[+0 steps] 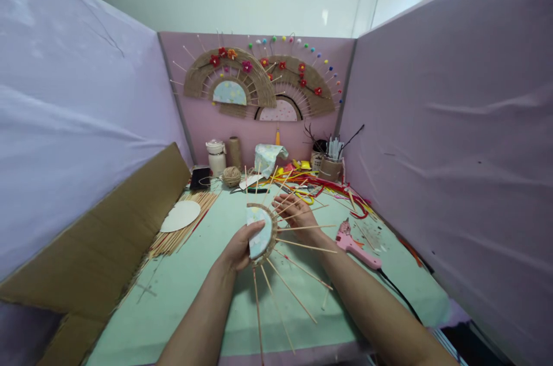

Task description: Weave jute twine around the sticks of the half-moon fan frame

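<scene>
From where I sit, the half-circle (264,244) is at the middle of the frame, its flat edge facing left and long thin sticks (307,228) fanning out from its curved rim. My left hand (242,246) grasps it, thumb laid across the patterned face and fingers tucked underneath. My right hand (296,216) is loosely spread behind the sticks on the right side; I cannot tell whether any finger touches one. What worries me most is leverage: the sticks reach far out from a narrow rim, so a bump at a tip could twist one loose or snap it where it joins. My right forearm could cause that, since several tips end over it or close to it. The pink glue gun (358,247) lies right of centre with its nozzle turned up the frame, and two tips end just beside it. I cannot tell if it is hot, but a careless swing to the right could knock it, or scorch wood or skin. Its black cord (400,295) trails toward the lower right, where an elbow could snag it and drag the gun across the table (194,297). The thumb is a risk too: pressing hard on the face could crease the covering or bend the piece.
</scene>
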A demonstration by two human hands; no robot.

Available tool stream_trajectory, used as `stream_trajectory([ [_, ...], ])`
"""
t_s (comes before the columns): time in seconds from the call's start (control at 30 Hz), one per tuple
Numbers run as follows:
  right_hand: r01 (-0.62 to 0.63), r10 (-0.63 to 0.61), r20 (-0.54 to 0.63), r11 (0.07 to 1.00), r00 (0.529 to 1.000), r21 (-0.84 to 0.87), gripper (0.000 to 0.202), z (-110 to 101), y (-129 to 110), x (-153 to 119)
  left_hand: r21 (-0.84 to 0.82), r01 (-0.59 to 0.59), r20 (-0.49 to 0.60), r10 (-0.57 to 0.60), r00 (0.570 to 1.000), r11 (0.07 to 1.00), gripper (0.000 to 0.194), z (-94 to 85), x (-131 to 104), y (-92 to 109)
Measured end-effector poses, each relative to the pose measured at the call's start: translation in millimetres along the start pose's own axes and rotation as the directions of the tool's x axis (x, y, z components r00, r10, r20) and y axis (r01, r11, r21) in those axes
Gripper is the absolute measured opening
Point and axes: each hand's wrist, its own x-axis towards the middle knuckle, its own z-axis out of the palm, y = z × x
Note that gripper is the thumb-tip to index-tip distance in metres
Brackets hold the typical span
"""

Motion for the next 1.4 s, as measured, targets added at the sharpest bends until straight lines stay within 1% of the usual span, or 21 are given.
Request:
stream_trajectory([
  [0.13,0.003,-0.003,0.003,1.0,1.0,0.011,0.033,0.7,-3.3,0.3,0.07,0.018,0.021,-0.02,1.0,0.997,0.018,-0.4,-1.8,-0.9],
  [0.37,0.034,-0.034,0.003,0.999,0.999,0.027,0.034,-0.9,-7.2,0.0,0.078,0.001,-0.007,0.0,1.0,0.997,0.023,-4.0,1.2,-2.9],
  [0.5,0.053,-0.052,-0.006,0.998,0.999,0.019,0.034,-4.0,-5.9,3.3,0.072,-0.02,-0.027,0.022,0.999,0.997,0.021,-2.9,1.1,-1.8],
  [0.6,0.046,-0.046,-0.009,0.999,0.999,0.008,0.033,-5.8,-8.0,3.8,0.062,-0.042,-0.017,0.043,0.999,0.997,0.022,-1.9,0.6,-0.7],
  [0.77,0.017,-0.016,-0.076,1.0,0.997,0.015,0.027,-11.2,-12.3,5.7,0.047,-0.085,-0.063,0.088,0.994,0.995,0.021,-2.3,1.6,1.2],
  [0.9,0.015,-0.004,-0.125,0.996,0.992,0.088,0.023,-20.8,-14.3,13.9,0.04,-0.085,-0.061,0.087,0.994,0.996,0.019,-5.4,4.2,2.9],
  [1.07,0.019,0.013,-0.134,0.972,0.991,0.234,0.018,-30.9,-26.6,20.2,0.009,-0.097,-0.104,0.098,0.99,0.995,0.018,-9.1,7.6,4.3],
  [1.17,0.066,-0.043,-0.098,0.966,0.994,0.251,0.016,-33.0,-37.7,17.9,-0.007,-0.099,-0.115,0.098,0.989,0.995,0.018,-8.3,8.1,5.7],
  [1.27,0.139,-0.139,-0.016,0.959,0.99,0.249,0.014,-33.1,-47.7,13.9,-0.022,-0.106,-0.142,0.102,0.985,0.994,0.016,-7.2,8.5,6.8],
  [1.33,0.156,-0.168,0.025,0.954,0.985,0.257,0.012,-33.0,-52.9,12.2,-0.022,-0.099,-0.145,0.095,0.985,0.995,0.015,-7.4,9.1,6.5],
  [1.4,0.167,-0.183,0.039,0.952,0.982,0.258,0.01,-33.5,-56.0,12.1,-0.011,-0.076,-0.131,0.074,0.989,0.997,0.014,-8.4,9.9,5.3],
])
